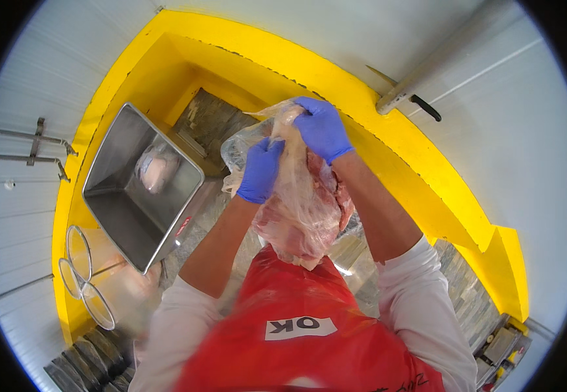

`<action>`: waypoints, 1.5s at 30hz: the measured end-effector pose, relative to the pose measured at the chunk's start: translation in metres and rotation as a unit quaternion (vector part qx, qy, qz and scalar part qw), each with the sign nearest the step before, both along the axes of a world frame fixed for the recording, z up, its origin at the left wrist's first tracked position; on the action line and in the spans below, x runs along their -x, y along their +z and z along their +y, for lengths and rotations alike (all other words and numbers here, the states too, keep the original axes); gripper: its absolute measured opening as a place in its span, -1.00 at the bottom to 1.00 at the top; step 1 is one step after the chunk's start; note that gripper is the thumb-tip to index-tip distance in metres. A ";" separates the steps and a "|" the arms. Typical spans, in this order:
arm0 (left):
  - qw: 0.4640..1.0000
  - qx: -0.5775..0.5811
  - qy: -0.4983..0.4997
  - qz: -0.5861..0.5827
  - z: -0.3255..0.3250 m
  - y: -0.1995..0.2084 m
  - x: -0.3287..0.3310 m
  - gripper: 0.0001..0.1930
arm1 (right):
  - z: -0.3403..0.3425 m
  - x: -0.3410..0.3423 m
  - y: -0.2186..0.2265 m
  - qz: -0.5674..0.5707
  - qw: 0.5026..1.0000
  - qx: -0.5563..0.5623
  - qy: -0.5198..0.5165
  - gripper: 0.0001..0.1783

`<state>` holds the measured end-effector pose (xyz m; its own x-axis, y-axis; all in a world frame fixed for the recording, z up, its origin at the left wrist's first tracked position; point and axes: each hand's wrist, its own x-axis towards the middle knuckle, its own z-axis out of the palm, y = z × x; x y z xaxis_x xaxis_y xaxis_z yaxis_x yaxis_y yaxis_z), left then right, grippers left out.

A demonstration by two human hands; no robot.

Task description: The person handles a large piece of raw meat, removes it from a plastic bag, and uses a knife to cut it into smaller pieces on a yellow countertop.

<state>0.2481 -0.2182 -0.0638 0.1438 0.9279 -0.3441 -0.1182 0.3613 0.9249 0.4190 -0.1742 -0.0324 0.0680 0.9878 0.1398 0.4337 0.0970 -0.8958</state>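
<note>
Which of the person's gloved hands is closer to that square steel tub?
Left. The left hand grips the clear plastic bag of raw meat nearer the square steel tub; the right hand grips its top, farther away.

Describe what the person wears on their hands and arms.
Both the left hand and the right hand wear thin blue disposable gloves that end at the wrist. The forearms are bare. White sleeves are pushed up to about the elbows on both arms. A red plastic apron with a white label covers the chest between them.
</note>
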 end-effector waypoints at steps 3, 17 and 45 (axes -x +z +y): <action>1.000 0.005 -0.010 0.020 0.007 -0.003 0.006 -0.76 | -0.011 -0.032 0.028 -0.059 0.994 0.053 0.073 -0.54; 0.977 0.169 0.070 -0.109 0.024 -0.001 0.034 -0.67 | -0.227 -0.033 -0.060 -0.274 0.960 0.000 0.061 -0.20; 0.994 -0.010 0.017 0.107 -0.003 -0.052 -0.014 -0.78 | -0.117 -0.037 -0.077 -0.311 0.949 0.041 0.039 0.11</action>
